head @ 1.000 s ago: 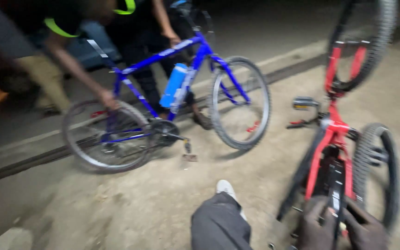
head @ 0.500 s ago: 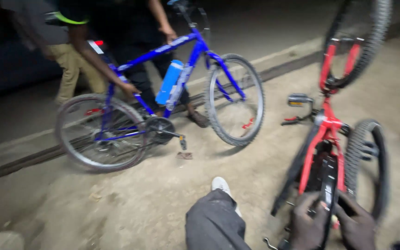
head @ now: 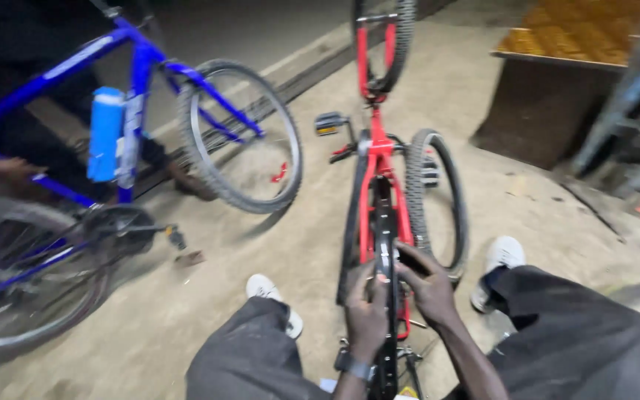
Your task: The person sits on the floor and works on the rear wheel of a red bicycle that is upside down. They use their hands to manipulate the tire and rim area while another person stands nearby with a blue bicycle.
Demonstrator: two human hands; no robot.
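A red bicycle (head: 376,159) lies upside down between my legs, one wheel far up (head: 384,37) and a loose tyre (head: 438,200) leaning beside its frame. My left hand (head: 367,315) grips the black part of the frame from the left, a watch on its wrist. My right hand (head: 427,285) holds the same black part from the right, fingers curled round it. A pedal (head: 329,123) sticks out to the left of the frame.
A blue bicycle (head: 135,89) with a light-blue bottle (head: 104,133) stands at left, steadied by another person's hand (head: 9,167). My white shoes (head: 268,290) rest on the concrete floor (head: 275,252). A low wooden bench (head: 557,81) is at the back right.
The view has swung right and closer to the red bicycle. The blue bicycle has slid toward the left edge. Both hands stay on the red bicycle's frame.
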